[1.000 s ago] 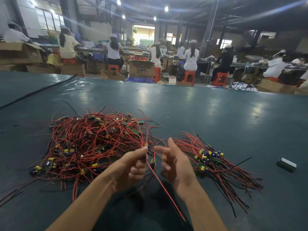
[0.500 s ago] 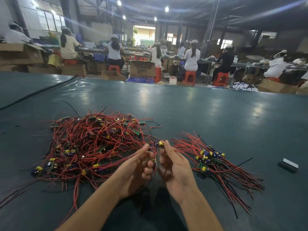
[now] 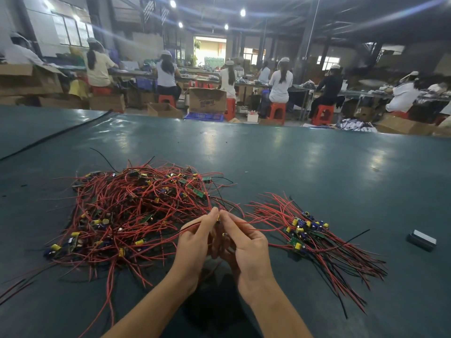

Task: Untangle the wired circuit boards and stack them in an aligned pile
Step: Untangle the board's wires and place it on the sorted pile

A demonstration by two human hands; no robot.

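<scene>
1 wired board (image 3: 218, 217) is pinched between the fingertips of the left hand (image 3: 195, 242) and the right hand (image 3: 246, 247); it is mostly hidden by them, only a yellow part showing. The tangled heap (image 3: 136, 211) is seen left of the grip, the sorted pile (image 3: 305, 231) right of it.

Electronics assembly workshop, factory floor.
Workers in white caps (image 3: 280, 81) sat on red plastic stools (image 3: 277, 112) along long benches (image 3: 301, 90) under bare ceiling lamps (image 3: 172, 3). Cardboard boxes (image 3: 207, 100) stood on the floor. A heap of wired circuit boards (image 3: 136, 211) and a smaller bundle (image 3: 310, 230) lay on a wide green worktable (image 3: 292, 167).
</scene>
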